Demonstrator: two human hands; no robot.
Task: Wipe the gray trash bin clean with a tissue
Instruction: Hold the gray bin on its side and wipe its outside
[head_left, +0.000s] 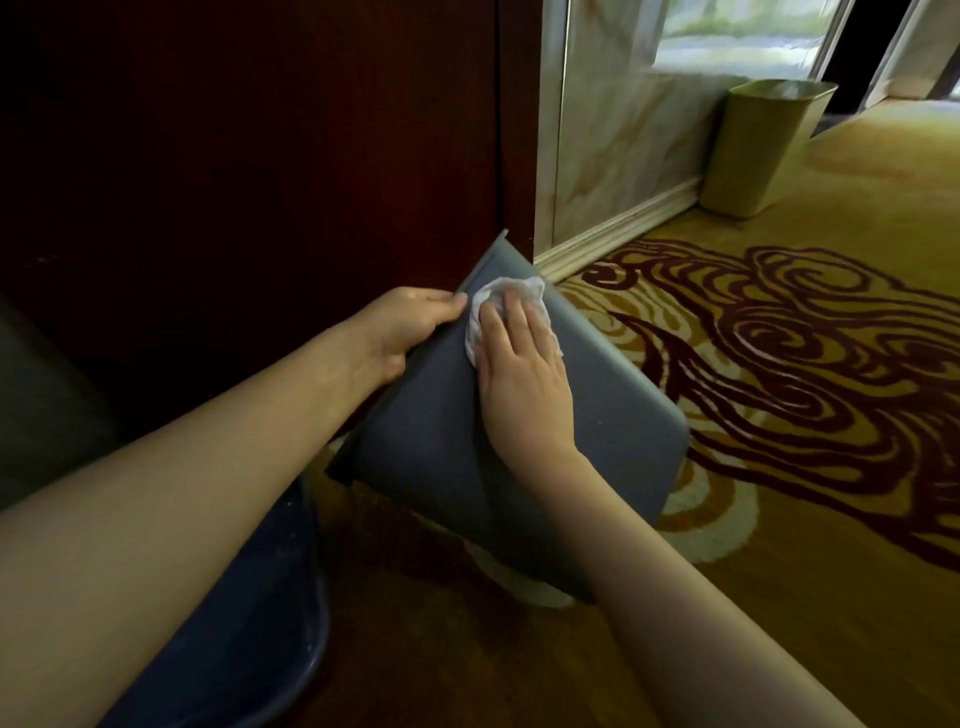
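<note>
The gray trash bin (587, 410) is tilted on its side above the carpet, one flat wall facing up, its rim end pointing away toward the dark wooden panel. My left hand (402, 325) grips the bin's left edge near the rim and holds it up. My right hand (519, 364) lies flat on the upper wall, fingers together, pressing a crumpled white tissue (511, 296) against the gray surface close to the rim. Part of the tissue is hidden under my fingers.
A dark wooden panel (260, 156) stands just behind the bin. A beige bin (758, 145) sits by the marble wall and white baseboard at the back right. Patterned yellow and maroon carpet (779, 364) spreads to the right. A dark blue object (249, 597) lies under my left forearm.
</note>
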